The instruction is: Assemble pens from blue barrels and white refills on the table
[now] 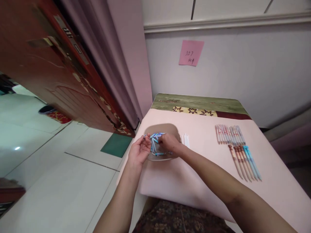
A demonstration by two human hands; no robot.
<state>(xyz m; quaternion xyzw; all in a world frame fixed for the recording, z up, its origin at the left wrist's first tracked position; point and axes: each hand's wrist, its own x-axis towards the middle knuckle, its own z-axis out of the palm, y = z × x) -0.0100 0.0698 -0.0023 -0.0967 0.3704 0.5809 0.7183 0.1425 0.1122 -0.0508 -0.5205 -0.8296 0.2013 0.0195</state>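
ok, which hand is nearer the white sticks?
Right: right hand over the beige container, just left of the white sticks; left hand farther off, at the container's left rim.

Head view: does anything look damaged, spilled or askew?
The red door looks damaged: pale, ragged patches interrupt its finish along the edge. On the table, nothing seems spilled: blue pieces lie in the tan bin, and the pens lie in rows.

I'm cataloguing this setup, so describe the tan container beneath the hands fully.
The tan container looks like plastic, open-topped, with rounded corners and a paler rim. It sits upright on the pink cover, near its left edge, holding blue and lilac pieces. The right hand reaches inside; the left hand overlaps its left side, contact unclear.
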